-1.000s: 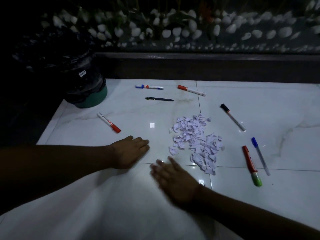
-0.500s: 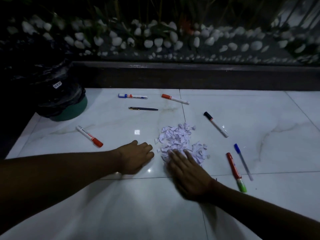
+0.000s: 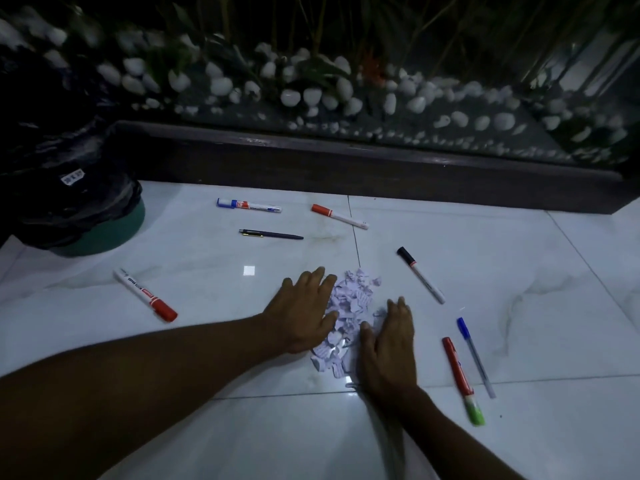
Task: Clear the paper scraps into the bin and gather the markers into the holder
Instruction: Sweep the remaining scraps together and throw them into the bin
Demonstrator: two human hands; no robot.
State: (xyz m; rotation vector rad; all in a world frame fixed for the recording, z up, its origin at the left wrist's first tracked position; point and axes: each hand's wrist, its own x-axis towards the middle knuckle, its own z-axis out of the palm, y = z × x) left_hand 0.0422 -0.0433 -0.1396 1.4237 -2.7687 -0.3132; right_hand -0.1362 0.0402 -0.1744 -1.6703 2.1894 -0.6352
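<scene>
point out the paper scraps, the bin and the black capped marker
paper scraps (image 3: 349,303): head view, middle of the pile
bin (image 3: 104,233): head view, green base
black capped marker (image 3: 420,276): head view, white barrel

We see a glossy white marble-patterned tile floor (image 3: 485,258) with thin grout lines (image 3: 355,237) and a small square glint of light (image 3: 249,270). Along its far edge runs a dark wooden kerb (image 3: 346,168). Behind this we see a bed of white pebbles (image 3: 311,98) with thin plant stems (image 3: 433,32). The lighting is dim.
</scene>
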